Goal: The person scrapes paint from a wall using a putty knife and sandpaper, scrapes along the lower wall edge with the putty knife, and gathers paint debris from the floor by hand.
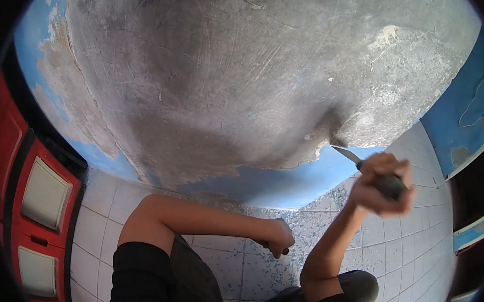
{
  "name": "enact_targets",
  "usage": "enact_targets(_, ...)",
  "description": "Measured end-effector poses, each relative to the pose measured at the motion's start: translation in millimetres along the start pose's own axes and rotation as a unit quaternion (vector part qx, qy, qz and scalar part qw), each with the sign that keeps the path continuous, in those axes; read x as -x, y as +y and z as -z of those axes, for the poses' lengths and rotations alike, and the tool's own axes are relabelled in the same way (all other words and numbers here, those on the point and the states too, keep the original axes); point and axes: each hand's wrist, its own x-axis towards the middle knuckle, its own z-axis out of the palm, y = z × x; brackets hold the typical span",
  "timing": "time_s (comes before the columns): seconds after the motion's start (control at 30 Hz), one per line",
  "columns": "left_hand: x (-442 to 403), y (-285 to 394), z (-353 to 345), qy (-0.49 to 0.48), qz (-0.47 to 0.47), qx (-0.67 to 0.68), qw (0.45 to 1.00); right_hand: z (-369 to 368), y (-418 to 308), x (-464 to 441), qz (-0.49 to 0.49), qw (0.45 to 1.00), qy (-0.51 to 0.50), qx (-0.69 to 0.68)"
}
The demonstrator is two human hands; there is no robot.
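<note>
Right hand point(383, 185): grip wrapped tight round bladed tool point(349, 156), tip at lower part of wall point(236, 67). Left hand point(279, 237): below wall, grip curled round dark object point(285, 251), type unclear. Flakes point(309, 229) at wall's base.

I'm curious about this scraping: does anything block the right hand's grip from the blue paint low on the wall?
Nothing visible does. The right hand's grip holds a bladed tool, which appears to touch the wall at the upper edge of the blue paint. The left hand's grip is lower in view, off to one side.
</note>
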Motion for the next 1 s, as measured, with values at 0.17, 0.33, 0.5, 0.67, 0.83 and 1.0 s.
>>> enact_targets(0.17, -4, -2, -6, 0.014, 0.002, -0.002, 1.0, -3, -9, 4, 0.209, 0.976, 0.04, 0.047)
enact_targets(0.33, -2, -7, 0, -0.003, 0.012, 0.008, 1.0, -10, 25, 23, 0.076, 0.987, 0.038, 0.138)
enact_targets(0.5, -10, -12, -13, 0.01, -0.002, 0.012, 1.0, -9, -29, 6, 0.179, 0.979, -0.029, -0.093)
enact_targets(0.67, -13, -9, -8, -0.013, -0.003, 0.012, 1.0, 3, -4, 4, 0.024, 0.998, -0.041, -0.032)
enact_targets(0.83, -23, -14, -12, -0.012, -0.012, 0.015, 1.0, 9, -52, -15, 0.125, 0.971, -0.123, -0.161)
enact_targets(1.0, -22, -9, 1, -0.007, -0.005, -0.006, 1.0, 20, -3, 1, 0.084, 0.994, -0.066, -0.017)
